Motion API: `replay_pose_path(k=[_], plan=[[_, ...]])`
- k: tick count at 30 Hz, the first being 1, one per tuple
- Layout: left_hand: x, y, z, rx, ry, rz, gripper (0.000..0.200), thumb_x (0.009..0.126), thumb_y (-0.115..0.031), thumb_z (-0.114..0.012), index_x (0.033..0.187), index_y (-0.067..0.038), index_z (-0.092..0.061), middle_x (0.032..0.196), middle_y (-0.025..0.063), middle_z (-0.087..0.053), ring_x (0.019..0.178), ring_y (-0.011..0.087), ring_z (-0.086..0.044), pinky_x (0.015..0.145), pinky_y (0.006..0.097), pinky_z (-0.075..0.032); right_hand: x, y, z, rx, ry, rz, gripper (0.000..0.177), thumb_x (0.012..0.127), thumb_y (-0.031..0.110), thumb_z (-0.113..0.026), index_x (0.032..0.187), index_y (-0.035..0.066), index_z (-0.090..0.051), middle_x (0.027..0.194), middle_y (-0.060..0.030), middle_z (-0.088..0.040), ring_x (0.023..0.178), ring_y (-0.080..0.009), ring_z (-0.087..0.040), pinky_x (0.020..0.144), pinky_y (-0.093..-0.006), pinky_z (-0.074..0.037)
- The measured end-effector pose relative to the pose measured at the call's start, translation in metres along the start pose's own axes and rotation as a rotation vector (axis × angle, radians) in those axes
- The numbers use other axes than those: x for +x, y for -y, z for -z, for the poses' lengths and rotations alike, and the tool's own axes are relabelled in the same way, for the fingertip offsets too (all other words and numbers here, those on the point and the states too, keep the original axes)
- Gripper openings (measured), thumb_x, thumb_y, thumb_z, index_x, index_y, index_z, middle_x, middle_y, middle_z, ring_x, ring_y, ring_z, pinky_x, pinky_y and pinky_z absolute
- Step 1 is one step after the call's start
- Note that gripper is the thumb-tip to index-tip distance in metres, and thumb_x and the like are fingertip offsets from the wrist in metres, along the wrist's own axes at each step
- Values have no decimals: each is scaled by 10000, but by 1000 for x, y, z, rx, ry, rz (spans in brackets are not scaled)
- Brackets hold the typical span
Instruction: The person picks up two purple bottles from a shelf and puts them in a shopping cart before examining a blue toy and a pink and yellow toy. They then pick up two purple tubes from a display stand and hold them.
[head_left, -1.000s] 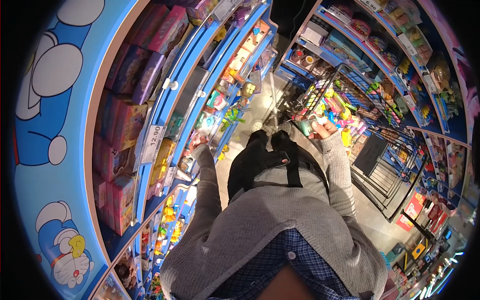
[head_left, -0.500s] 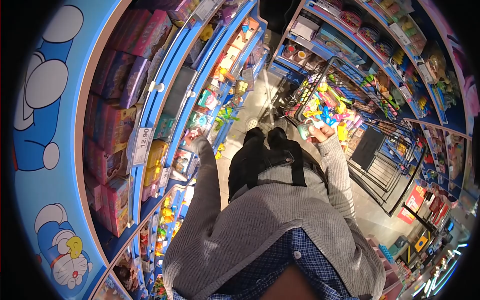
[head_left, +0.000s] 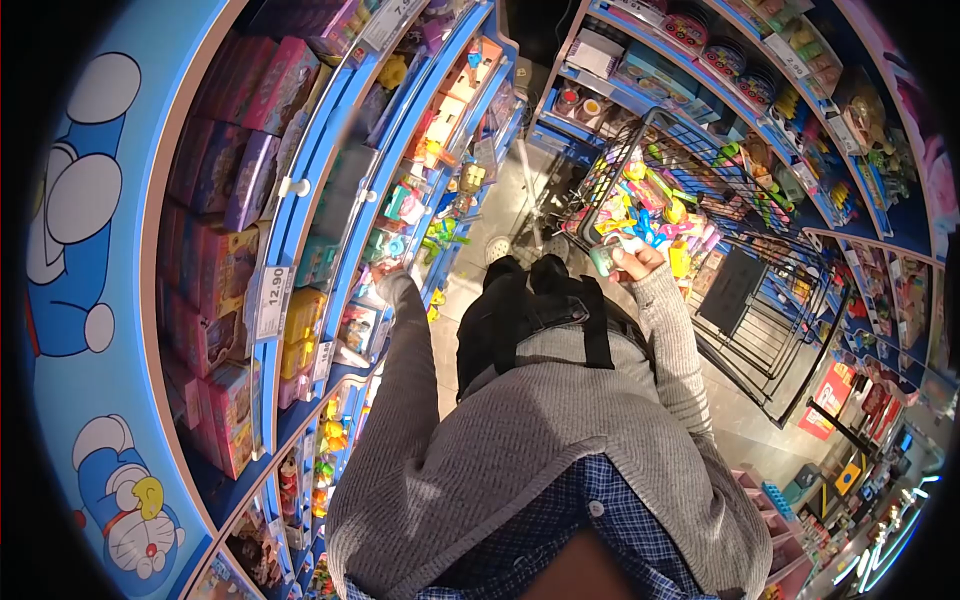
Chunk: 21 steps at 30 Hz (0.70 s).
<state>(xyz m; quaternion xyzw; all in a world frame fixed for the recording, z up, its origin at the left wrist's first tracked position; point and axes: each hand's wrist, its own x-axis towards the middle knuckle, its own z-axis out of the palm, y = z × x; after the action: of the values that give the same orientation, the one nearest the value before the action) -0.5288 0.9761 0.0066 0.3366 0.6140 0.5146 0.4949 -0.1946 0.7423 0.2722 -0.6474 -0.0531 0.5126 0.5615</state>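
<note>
My right hand [head_left: 638, 261] is closed around a small teal and white item [head_left: 604, 258], held near the end of a black wire shopping cart [head_left: 770, 350]. Colourful toys [head_left: 650, 215] lie piled in the cart just beyond that hand. On the other side, my left hand [head_left: 385, 276] reaches to the blue shelf, close to small teal packages [head_left: 387, 245]. Its fingers are small and partly hidden at the shelf edge, so their grip is unclear.
Shelves of boxed toys [head_left: 225, 265] stand on the left, with a price tag [head_left: 272, 302] on one edge. More stocked shelves [head_left: 740, 75] curve around the upper right. A red sign [head_left: 828, 400] stands at the lower right.
The view has shifted slightly. My left hand remains at the shelf, and my right hand still holds the teal and white item, now turned a little.
</note>
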Motion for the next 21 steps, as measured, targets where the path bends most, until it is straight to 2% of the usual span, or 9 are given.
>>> replay_pose_path(k=[9,11,12,14,15,17,18,20,21], plan=[[-4,-14,-5,-194,7,138,72,766,-53,-464,699,-70,-443,587,-46,-347,514,71,-360,440,204,-322,7,2,5,-38,49,-23,320,751,251,-606,982,41,-534,812,-18,-571,624,-76,-521,546,-181,-441],[-11,-24,-3,611,81,-184,80,726,-45,-521,731,-56,-442,622,-30,-377,529,83,-367,468,196,-352,12,2,6,-49,63,-62,302,752,250,-607,963,45,-541,801,-17,-571,623,-75,-520,546,-187,-441],[-6,-18,1,613,78,-188,80,726,-45,-521,731,-56,-442,622,-30,-377,529,83,-367,468,196,-352,14,3,5,-59,71,-99,285,752,250,-607,944,49,-548,790,-15,-570,622,-74,-520,546,-193,-440],[1,-7,4,-28,179,41,165,696,-42,-554,829,-32,-458,703,16,-443,557,114,-415,507,209,-387,13,10,-1,-96,90,-82,263,757,242,-602,930,50,-551,779,-15,-569,625,-76,-519,549,-200,-438],[-10,-21,-4,-26,184,43,165,696,-42,-554,829,-32,-458,703,16,-443,557,114,-415,507,209,-387,11,12,-5,-137,106,-69,242,762,234,-598,915,52,-554,768,-15,-568,628,-78,-518,552,-207,-437],[-43,-47,-22,1008,-254,-862,273,675,-37,-559,930,-36,-463,780,59,-475,601,137,-452,559,247,-410,8,13,-11,-124,124,-13,227,767,221,-594,911,49,-555,768,-14,-566,632,-82,-516,557,-210,-435],[-53,-50,-28,1007,-253,-863,273,675,-37,-559,930,-36,-463,780,59,-475,601,137,-452,559,247,-410,8,13,-13,-113,148,42,213,772,207,-589,907,47,-556,768,-14,-564,636,-86,-515,561,-212,-433],[-73,-56,-42,-14,216,-199,336,682,-30,-526,1011,-43,-459,828,88,-499,683,171,-503,626,290,-428,10,8,-17,-106,156,79,208,774,173,-588,923,34,-546,768,-11,-558,642,-90,-512,564,-210,-428],[-94,-82,-54,707,262,-315,317,747,-38,-440,1063,-57,-444,864,102,-518,753,173,-527,678,287,-434,8,9,-19,-147,176,73,223,765,163,-598,937,33,-541,772,-10,-556,642,-88,-511,560,-213,-426]])
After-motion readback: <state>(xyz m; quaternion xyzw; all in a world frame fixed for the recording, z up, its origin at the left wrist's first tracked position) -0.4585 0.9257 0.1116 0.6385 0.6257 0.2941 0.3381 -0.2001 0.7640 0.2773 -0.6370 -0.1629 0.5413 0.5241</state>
